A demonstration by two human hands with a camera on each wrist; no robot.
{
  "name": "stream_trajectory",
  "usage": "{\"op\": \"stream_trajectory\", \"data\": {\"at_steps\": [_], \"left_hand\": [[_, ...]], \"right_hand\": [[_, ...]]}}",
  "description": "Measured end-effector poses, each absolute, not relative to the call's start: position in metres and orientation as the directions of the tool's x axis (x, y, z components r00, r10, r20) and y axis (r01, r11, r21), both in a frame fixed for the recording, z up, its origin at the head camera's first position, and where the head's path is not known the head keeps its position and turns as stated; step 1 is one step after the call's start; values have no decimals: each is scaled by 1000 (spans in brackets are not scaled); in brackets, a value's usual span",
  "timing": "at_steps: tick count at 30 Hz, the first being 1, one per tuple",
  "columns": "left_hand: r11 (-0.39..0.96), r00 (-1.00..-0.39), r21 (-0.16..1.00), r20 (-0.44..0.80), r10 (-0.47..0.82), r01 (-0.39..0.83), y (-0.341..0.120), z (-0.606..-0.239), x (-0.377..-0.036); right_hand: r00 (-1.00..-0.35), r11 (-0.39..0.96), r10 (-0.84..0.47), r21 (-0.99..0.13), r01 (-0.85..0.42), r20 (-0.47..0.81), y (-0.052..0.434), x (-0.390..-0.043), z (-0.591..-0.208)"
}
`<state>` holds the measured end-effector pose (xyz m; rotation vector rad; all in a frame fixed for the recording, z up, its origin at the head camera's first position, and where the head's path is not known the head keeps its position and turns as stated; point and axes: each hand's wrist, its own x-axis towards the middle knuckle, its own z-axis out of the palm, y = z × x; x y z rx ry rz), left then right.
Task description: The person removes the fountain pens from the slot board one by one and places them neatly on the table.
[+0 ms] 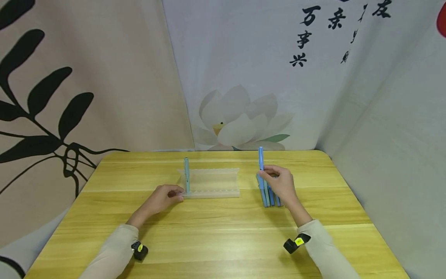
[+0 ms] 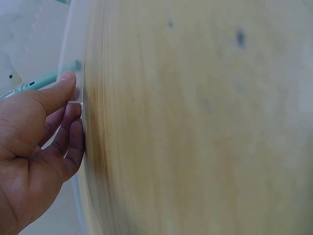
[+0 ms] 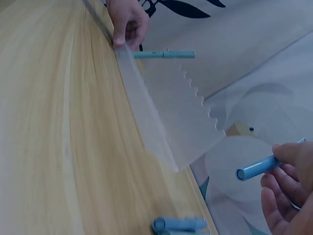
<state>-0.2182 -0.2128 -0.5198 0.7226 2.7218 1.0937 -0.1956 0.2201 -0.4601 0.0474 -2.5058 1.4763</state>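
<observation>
A translucent pen rack (image 1: 212, 182) with scalloped edges stands on the table, a green pen (image 1: 187, 174) resting upright against it near the left end. My left hand (image 1: 165, 195) pinches the rack's left front corner between thumb and fingers, right beside the foot of the green pen. In the left wrist view the thumb (image 2: 66, 83) lies over the rack's edge. My right hand (image 1: 280, 182) holds a blue pen (image 1: 261, 159) upright, gripped between thumb and fingers. Several blue and green pens (image 1: 272, 199) lie side by side on the table under that hand.
The wooden table (image 1: 209, 236) ends at a back edge close behind the rack, where a printed curtain (image 1: 244, 58) hangs. Black wrist cameras (image 1: 297, 243) are strapped over both sleeves. To the right hangs a plain pale curtain (image 1: 393, 128).
</observation>
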Motion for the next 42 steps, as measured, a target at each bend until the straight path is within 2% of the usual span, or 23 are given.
{"op": "stream_trajectory", "data": {"at_steps": [15,30,36,42], "left_hand": [[628,-879,672,73,471,393,-211,-520,-217],[620,-880,686,62,471,380,-212,-522,-218],[620,-880,684,67,471,384,-212,-521,-218],[613,-873,681,83,480,402,-213,-520,-218]], "right_hand": [[-968,547,169,-834,-65,186,270,-187,-469],[-944,616,307,-781,99,123,311,-181,-486],[-947,600,318,-784,158,52,321,-176,-491],[-945,626,325,-759,181,42,327,-175,-494]]}}
